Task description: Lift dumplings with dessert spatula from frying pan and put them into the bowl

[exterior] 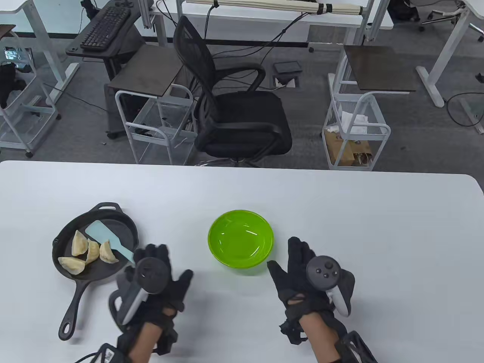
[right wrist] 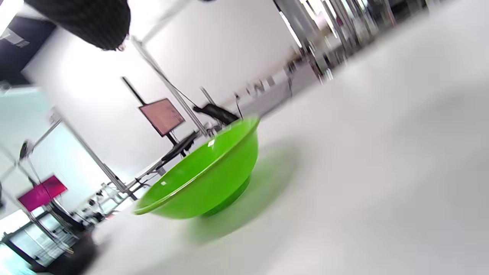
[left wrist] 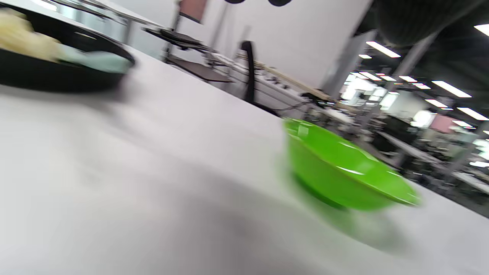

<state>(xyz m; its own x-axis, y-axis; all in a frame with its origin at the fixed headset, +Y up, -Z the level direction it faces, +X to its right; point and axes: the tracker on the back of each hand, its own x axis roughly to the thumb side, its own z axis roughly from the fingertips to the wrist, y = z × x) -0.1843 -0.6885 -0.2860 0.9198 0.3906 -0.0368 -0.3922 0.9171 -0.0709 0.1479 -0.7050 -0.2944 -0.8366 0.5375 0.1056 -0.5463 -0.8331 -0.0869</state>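
Observation:
A black cast-iron frying pan (exterior: 121, 223) sits at the table's left with several pale dumplings (exterior: 89, 251) in it. A light blue dessert spatula (exterior: 107, 238) lies in the pan, blade toward the back, handle reaching over the right rim. My left hand (exterior: 162, 264) hovers just right of the pan with spread fingers near the spatula's handle end, holding nothing. The green bowl (exterior: 241, 239) stands empty at the middle. My right hand (exterior: 293, 261) is flat and open just right of the bowl. The blurred left wrist view shows the pan (left wrist: 57, 76) and bowl (left wrist: 340, 172); the right wrist view shows the bowl (right wrist: 206, 172).
Beyond the table's far edge stand a black office chair (exterior: 234, 113) and two white wire carts (exterior: 159, 124). The pan's long handle (exterior: 73, 306) points toward the table's near edge. White tabletop (exterior: 378, 227) stretches to the right of the bowl.

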